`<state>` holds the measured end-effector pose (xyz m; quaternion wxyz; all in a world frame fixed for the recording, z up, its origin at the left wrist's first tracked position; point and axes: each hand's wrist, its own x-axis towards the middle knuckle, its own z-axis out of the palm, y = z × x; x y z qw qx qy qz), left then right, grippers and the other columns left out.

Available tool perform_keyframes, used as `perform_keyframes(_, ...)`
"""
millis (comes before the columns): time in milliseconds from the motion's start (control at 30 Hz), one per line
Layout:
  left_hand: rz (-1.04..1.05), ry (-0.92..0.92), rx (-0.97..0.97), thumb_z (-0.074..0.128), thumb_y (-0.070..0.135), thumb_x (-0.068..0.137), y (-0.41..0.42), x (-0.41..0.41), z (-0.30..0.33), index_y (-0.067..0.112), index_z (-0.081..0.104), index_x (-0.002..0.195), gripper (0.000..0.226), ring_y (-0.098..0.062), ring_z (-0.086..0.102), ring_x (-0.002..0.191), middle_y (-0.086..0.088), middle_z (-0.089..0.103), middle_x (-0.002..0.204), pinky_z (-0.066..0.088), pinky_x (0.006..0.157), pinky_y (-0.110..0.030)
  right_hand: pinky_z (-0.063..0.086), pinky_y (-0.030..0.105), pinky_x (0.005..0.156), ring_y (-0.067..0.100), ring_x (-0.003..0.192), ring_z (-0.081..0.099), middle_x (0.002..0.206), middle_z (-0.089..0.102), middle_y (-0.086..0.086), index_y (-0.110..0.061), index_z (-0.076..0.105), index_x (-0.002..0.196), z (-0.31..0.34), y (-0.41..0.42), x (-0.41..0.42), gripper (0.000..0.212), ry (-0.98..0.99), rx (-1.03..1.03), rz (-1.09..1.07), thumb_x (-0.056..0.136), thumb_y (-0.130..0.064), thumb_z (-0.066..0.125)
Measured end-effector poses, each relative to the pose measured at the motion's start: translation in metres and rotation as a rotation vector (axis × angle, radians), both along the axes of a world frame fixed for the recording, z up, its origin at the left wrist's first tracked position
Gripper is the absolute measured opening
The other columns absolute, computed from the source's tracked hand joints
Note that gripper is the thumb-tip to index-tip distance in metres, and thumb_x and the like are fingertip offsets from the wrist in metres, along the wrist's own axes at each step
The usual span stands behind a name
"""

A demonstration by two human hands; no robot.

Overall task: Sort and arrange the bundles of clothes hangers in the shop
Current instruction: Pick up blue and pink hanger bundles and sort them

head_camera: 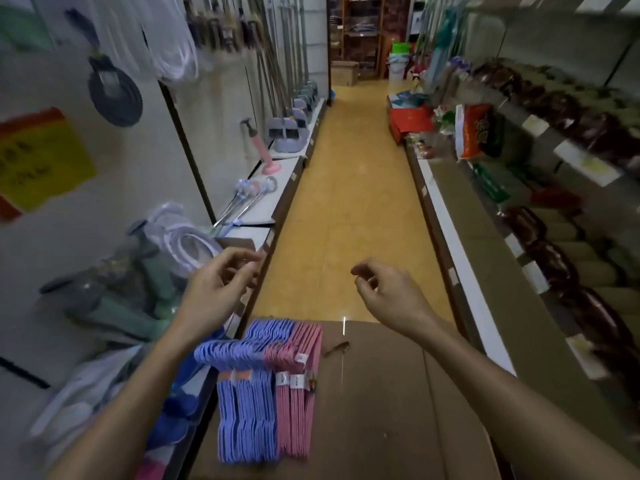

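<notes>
Narrow shop aisle, yellow-tan floor [349,188] running between shelving on both sides. In the foreground, a brown cardboard box [388,403], flat top facing up. Lying on its left part, bundles of clothes hangers side by side and touching: purple hanger bundles [242,403] on the left, pink hanger bundles [298,386] just to their right, hooks pointing away, white tags across the necks. Just beside the pink ones on the cardboard, a small dark object [337,348], too blurred to identify. Left hand [216,289] raised above the far left corner of the box, fingers [242,258] loosely curled with thumb and fingertips near each other, holding nothing visible. Right hand [388,289] raised over the aisle beyond the box, well apart from the left, fingers [362,270] loosely bent and empty. Neither hand touching the hangers. On the left shelf [277,188], coiled white hoses [187,240], a pink plunger [268,157], grey dustpans [287,133] with long handles against the wall. On the wall, a yellow sign [41,161]. On the right shelves, dark packaged goods [554,261] and an orange packet [476,131].
</notes>
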<state>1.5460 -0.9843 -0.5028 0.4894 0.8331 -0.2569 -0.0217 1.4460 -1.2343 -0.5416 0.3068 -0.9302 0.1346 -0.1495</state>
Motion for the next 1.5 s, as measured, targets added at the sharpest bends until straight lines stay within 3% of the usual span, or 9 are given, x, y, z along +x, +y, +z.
perform_keyframes(233,0.036,-0.036,-0.02,0.057,0.015,0.099,-0.006,0.027,-0.174,0.02,0.067,0.106,0.013,-0.014,0.07,0.081,-0.002,0.072,0.091,0.058,0.08,-0.043,0.058,0.034,0.079,0.007,0.092,0.062,0.109,0.068,-0.007,-0.021,0.064,0.119,-0.204,0.007,0.019,0.025,0.096,0.001,0.001,0.099,-0.027,0.05)
perform_keyframes(500,0.104,0.026,-0.031,0.058,0.022,0.099,-0.002,0.04,-0.307,0.028,0.067,0.102,0.012,-0.016,0.069,0.09,0.003,0.07,0.095,0.057,0.083,-0.044,0.057,0.035,0.082,0.011,0.096,0.062,0.11,0.069,-0.004,-0.021,0.067,0.115,-0.349,0.027,0.034,0.024,0.234,0.1,0.016,0.097,-0.025,0.052)
perform_keyframes(667,0.149,0.06,-0.011,0.056,0.022,0.099,-0.007,0.046,-0.346,0.024,0.067,0.106,0.013,-0.007,0.064,0.095,0.012,0.068,0.101,0.053,0.079,-0.024,0.047,0.016,0.068,-0.002,0.079,0.054,0.088,0.056,-0.019,-0.019,0.063,0.111,-0.392,0.044,0.039,0.017,0.315,0.24,0.037,0.097,-0.019,0.054)
perform_keyframes(833,0.14,0.076,0.037,0.056,0.021,0.099,-0.012,0.058,-0.388,0.023,0.066,0.105,0.012,0.013,0.057,0.087,0.017,0.064,0.1,0.043,0.069,-0.005,0.057,0.032,0.08,0.009,0.086,0.062,0.086,0.06,-0.012,-0.025,0.057,0.099,-0.446,0.059,0.057,0.006,0.471,0.424,0.02,0.096,-0.02,0.057)
perform_keyframes(933,0.118,0.088,0.103,0.055,0.022,0.1,-0.013,0.073,-0.416,0.022,0.066,0.108,0.014,0.006,0.057,0.093,0.012,0.064,0.103,0.045,0.075,-0.012,0.053,0.022,0.072,0.009,0.089,0.062,0.097,0.062,-0.006,-0.018,0.058,0.111,-0.486,0.07,0.064,0.017,0.54,0.586,0.0,0.094,-0.02,0.062)
perform_keyframes(1033,0.108,0.087,0.193,0.053,0.025,0.1,-0.011,0.086,-0.441,0.021,0.065,0.119,0.022,-0.009,0.056,0.11,0.004,0.062,0.121,0.043,0.091,-0.026,0.055,0.023,0.075,0.011,0.095,0.065,0.107,0.064,0.0,-0.015,0.056,0.121,-0.52,0.083,0.066,0.03,0.572,0.815,-0.044,0.093,-0.018,0.066)
perform_keyframes(1133,0.113,0.101,0.221,0.053,0.026,0.101,-0.009,0.093,-0.458,0.021,0.058,0.132,0.032,-0.011,0.05,0.119,0.002,0.055,0.134,0.034,0.094,-0.023,0.058,0.03,0.083,0.013,0.102,0.067,0.116,0.066,0.001,-0.018,0.056,0.122,-0.547,0.101,0.067,0.033,0.562,1.031,-0.059,0.092,-0.018,0.066)
perform_keyframes(1267,0.138,0.209,0.17,0.053,0.03,0.1,-0.009,0.101,-0.474,0.027,0.053,0.138,0.039,-0.008,0.054,0.109,0.004,0.055,0.136,0.041,0.092,-0.028,0.058,0.041,0.089,0.018,0.098,0.071,0.111,0.07,0.001,-0.025,0.059,0.116,-0.569,0.126,0.078,0.033,0.486,1.258,-0.179,0.086,-0.021,0.073)
perform_keyframes(1500,0.134,0.286,0.087,0.056,0.032,0.098,-0.016,0.105,-0.49,0.032,0.053,0.136,0.037,0.017,0.051,0.082,0.019,0.056,0.119,0.044,0.077,-0.013,0.057,0.046,0.087,0.026,0.095,0.074,0.102,0.076,0.007,-0.014,0.065,0.117,-0.582,0.125,0.098,0.038,0.459,1.478,-0.164,0.081,-0.016,0.078)
